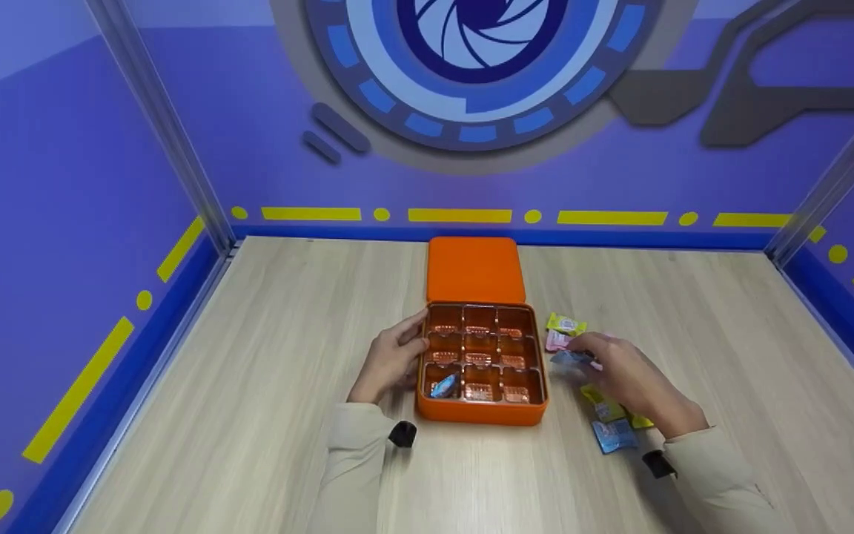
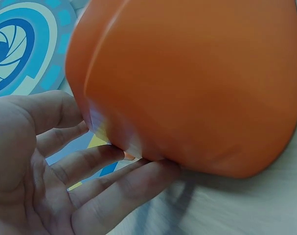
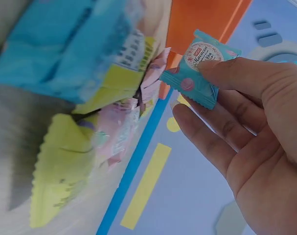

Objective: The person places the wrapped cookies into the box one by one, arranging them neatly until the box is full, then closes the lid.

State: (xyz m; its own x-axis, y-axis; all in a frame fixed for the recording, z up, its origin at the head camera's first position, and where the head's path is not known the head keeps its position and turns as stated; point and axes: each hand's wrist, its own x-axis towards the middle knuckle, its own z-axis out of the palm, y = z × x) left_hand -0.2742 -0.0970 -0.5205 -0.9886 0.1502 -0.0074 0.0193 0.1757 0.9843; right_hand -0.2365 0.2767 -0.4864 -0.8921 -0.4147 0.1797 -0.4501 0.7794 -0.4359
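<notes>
- The teal candy wrapper (image 3: 197, 68) pinched in the right hand (image 3: 256, 132) bears a round label reading "Macaron" in script, under a small red tag too tiny to read.
- Print on the other wrappers is blurred, unreadable.

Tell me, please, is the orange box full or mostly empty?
Mostly empty: the open orange box has nine compartments, and only the near-left one holds a blue candy; the others show bare liner.

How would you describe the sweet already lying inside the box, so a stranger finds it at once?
Find the open orange box in the middle of the wooden table. Its near-left compartment holds a blue-wrapped sweet; the other compartments look empty, and every other sweet is outside the box.
</notes>
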